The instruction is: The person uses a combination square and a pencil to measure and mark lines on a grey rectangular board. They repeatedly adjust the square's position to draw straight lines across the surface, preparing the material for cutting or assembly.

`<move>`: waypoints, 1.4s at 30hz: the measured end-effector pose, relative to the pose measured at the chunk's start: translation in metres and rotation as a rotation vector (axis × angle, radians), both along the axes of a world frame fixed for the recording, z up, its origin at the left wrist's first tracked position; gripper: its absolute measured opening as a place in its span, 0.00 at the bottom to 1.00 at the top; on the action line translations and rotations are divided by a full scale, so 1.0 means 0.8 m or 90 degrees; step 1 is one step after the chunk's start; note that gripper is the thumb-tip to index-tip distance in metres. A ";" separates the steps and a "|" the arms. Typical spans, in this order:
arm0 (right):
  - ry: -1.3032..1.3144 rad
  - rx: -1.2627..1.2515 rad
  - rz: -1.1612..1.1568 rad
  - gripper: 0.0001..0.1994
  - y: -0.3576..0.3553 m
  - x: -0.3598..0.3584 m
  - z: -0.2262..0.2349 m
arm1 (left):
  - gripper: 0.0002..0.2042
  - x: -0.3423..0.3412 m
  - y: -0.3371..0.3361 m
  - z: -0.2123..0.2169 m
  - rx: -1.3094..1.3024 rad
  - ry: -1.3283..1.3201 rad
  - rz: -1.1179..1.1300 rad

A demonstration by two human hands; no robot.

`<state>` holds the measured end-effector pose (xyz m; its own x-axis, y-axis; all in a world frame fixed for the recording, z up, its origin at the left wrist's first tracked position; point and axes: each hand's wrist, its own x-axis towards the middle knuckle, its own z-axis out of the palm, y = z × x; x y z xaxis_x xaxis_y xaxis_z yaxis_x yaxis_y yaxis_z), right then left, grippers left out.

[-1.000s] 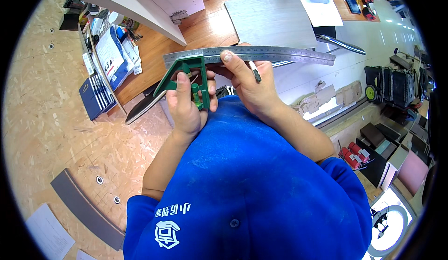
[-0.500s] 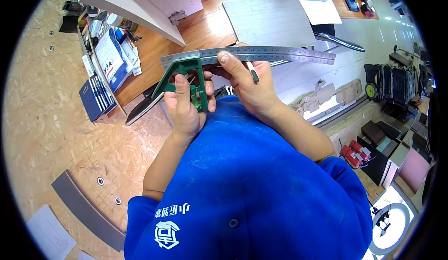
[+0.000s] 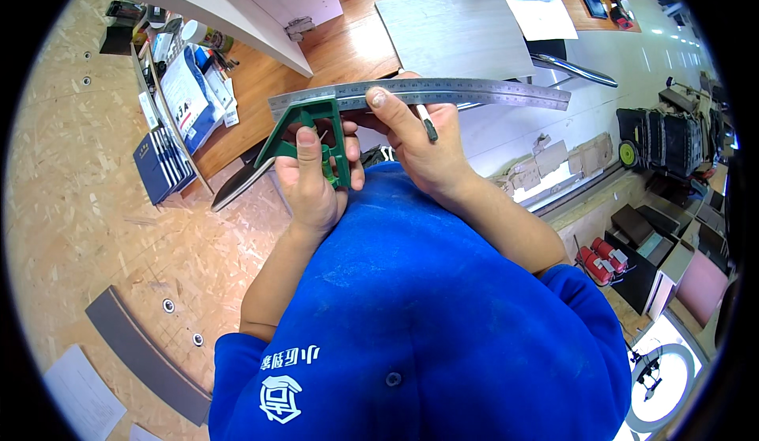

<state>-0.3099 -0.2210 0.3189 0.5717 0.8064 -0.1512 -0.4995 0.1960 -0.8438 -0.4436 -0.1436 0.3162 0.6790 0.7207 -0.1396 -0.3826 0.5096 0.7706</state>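
- A combination square is held crosswise in front of the person's chest, its steel ruler (image 3: 490,93) running left to right and its green head (image 3: 320,109) near the ruler's left end.
- The left hand (image 3: 315,192) has its grip clamped on the green head, thumb lying over the frame's opening and fingertips curled round the right side.
- The right hand (image 3: 433,155) has its grip closed on the ruler, thumb pressed flat on the upper face just right of the head, the other fingers partly hidden beneath.
- A white pen with a dark end (image 3: 427,122) is tucked in the right hand too, between thumb and fingers.
- Behind the hands is a blue shirt (image 3: 443,283), dusty across the front.
- Beyond the ruler is the wooden bench (image 3: 340,49), carrying a grey board (image 3: 458,30), with a white sheet (image 3: 544,14) just right of it.
- A pale panel assembly (image 3: 221,18) with a metal hinge (image 3: 299,28) stands on the bench to the left.
- Left of that, bags, small packs and dark blue booklets (image 3: 152,168) crowd together.
- Lower left, a dark grey strip (image 3: 142,354) lies near a paper (image 3: 83,393).
- Far right are a black cart (image 3: 668,144) and two red cylinders (image 3: 593,267).
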 end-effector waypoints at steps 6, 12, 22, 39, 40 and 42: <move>0.021 0.029 0.027 0.06 -0.004 -0.002 0.008 | 0.18 -0.002 -0.002 0.000 0.003 -0.007 0.002; 0.010 0.012 0.045 0.06 -0.010 -0.001 0.007 | 0.19 -0.006 -0.005 -0.001 0.004 0.008 -0.009; 0.064 0.048 -0.009 0.07 -0.007 -0.009 0.006 | 0.21 -0.010 -0.007 -0.006 0.038 0.021 -0.018; 0.096 0.041 0.026 0.06 -0.007 -0.006 0.010 | 0.20 -0.011 -0.005 -0.012 -0.002 0.022 -0.023; 0.051 0.038 0.072 0.06 -0.010 0.000 -0.002 | 0.20 -0.011 -0.004 -0.010 -0.005 0.027 -0.024; 0.049 0.040 0.048 0.06 -0.009 -0.003 0.003 | 0.20 -0.010 -0.002 -0.010 -0.009 0.040 -0.027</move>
